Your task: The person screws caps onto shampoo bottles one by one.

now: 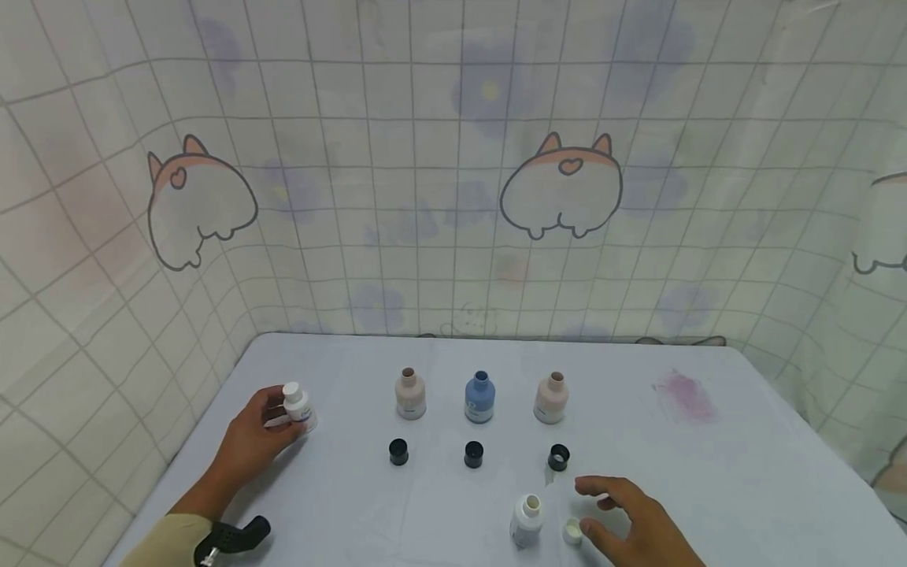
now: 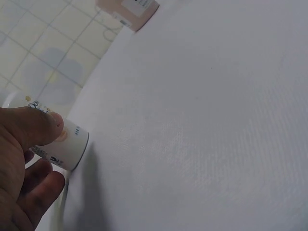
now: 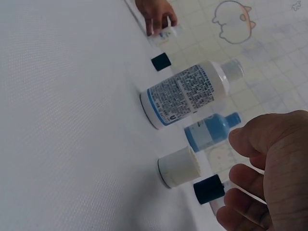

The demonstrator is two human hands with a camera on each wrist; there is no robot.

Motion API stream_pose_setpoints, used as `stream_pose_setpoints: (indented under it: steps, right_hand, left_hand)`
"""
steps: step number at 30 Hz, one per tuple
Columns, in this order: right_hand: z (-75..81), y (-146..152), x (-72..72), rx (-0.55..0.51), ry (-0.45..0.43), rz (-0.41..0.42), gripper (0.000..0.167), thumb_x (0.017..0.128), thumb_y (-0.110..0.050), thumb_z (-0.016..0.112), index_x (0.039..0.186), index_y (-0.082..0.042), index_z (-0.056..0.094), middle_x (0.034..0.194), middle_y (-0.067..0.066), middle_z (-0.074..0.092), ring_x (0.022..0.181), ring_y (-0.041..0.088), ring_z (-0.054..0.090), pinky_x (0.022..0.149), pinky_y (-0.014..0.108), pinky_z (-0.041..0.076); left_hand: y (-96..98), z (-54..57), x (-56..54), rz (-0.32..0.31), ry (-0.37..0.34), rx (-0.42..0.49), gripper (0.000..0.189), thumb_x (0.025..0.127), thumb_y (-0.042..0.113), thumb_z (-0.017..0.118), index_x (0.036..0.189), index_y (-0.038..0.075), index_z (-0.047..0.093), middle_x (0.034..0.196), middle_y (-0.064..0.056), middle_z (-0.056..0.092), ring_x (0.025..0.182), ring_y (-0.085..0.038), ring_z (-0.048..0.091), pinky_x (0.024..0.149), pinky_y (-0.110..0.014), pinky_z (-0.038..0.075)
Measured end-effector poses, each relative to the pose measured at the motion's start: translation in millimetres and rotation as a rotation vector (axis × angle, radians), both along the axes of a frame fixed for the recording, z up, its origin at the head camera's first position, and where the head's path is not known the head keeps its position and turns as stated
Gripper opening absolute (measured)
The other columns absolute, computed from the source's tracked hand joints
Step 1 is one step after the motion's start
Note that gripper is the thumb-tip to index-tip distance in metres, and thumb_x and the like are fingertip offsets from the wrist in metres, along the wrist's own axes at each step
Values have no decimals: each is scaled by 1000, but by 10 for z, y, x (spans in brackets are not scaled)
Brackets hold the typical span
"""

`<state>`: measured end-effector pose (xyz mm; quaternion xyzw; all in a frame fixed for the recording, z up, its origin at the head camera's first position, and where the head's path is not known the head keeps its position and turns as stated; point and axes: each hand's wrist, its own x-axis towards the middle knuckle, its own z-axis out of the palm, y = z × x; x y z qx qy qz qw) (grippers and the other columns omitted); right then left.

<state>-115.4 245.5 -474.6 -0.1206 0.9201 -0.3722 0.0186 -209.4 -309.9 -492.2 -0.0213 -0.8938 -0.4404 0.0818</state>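
My left hand (image 1: 249, 442) grips a small white bottle (image 1: 298, 405) with a white cap at the left side of the table. In the left wrist view the thumb lies across the label of this bottle (image 2: 76, 143), whose base is close to the tabletop. My right hand (image 1: 636, 523), fingers apart and holding nothing, hovers beside a loose white cap (image 1: 572, 532). Left of that cap stands an uncapped white bottle (image 1: 527, 523), upright. The right wrist view shows the same white cap (image 3: 179, 167) in front of the fingers; contact cannot be made out.
Three uncapped bottles stand in a row: a beige one (image 1: 410, 395), a blue one (image 1: 479, 398) and another beige one (image 1: 551, 399). Before them lie three black caps (image 1: 399, 452). A pink stain (image 1: 686, 395) marks the white tabletop (image 1: 340, 504); a patterned curtain (image 1: 397, 197) hangs behind.
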Motion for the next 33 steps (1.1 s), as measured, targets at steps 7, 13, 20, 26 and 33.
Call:
stream_pose_setpoints:
  steps: [7, 13, 20, 26, 33]
  right_hand:
    - [24, -25, -13, 6, -12, 1, 48, 87, -30, 83, 131, -21, 63, 126, -13, 63, 102, 14, 63, 88, 32, 57]
    - [2, -5, -18, 10, 68, 29, 47, 88, -25, 83, 130, -20, 64, 126, -13, 64, 100, 12, 64, 87, 33, 58]
    - [-28, 31, -18, 26, 101, 27, 48, 87, -22, 84, 130, -18, 64, 124, -12, 65, 99, 10, 64, 86, 32, 58]
    - [-44, 55, -4, 19, 94, 25, 48, 86, -21, 84, 130, -18, 64, 123, -14, 65, 99, 8, 63, 86, 32, 58]
    - [-90, 72, 4, 29, 118, 33, 47, 87, -21, 83, 130, -17, 64, 122, -14, 65, 99, 6, 62, 86, 32, 58]
  left_hand:
    - [-28, 165, 59, 6, 68, 12, 81, 88, 17, 83, 151, 1, 35, 146, -23, 49, 132, -42, 51, 94, -26, 55]
    - [-42, 326, 109, 22, 122, 11, 81, 88, 19, 84, 151, 1, 36, 145, -23, 51, 130, -40, 53, 90, -13, 52]
    - [37, 488, 169, 54, 156, -55, 76, 89, 20, 83, 149, 2, 40, 145, -21, 51, 126, -41, 56, 88, -5, 47]
    - [132, 604, 215, 93, 167, -101, 73, 91, 29, 81, 149, 5, 42, 146, -19, 50, 125, -42, 56, 97, -40, 56]
    - [205, 633, 247, 93, 219, -101, 68, 91, 24, 80, 147, 5, 46, 146, -18, 50, 125, -44, 53, 95, -63, 50]
